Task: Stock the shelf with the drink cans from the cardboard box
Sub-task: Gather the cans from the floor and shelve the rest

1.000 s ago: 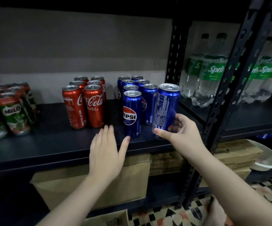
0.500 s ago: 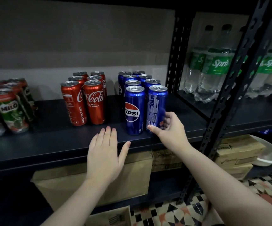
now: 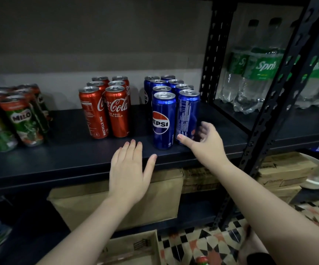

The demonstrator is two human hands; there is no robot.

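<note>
Fingers [image 3: 202,129] of the right hand [image 3: 205,141] are spread loosely around the lower part of the tall blue aluminium Pepsi can [image 3: 187,113], thumb tip at its front and the others blurred beside its right flank, so whether they touch it cannot be told; they look parted, not clamped. That can stands upright on the dark metal shelf board [image 3: 59,161], at the front of the right-hand column of blue cans, touching its neighbour, the logo-forward blue Pepsi can [image 3: 163,121]. The left hand [image 3: 129,173] lies flat with straight fingers on the shelf's front edge, holding nothing. To finish this placement well, I would judge the hand should draw straight back without brushing the can (slim cans tip easily), and perhaps turn it first so its logo faces out like its neighbour's. The brown cardboard box [image 3: 128,247] sits low, its contents mostly out of sight
</note>
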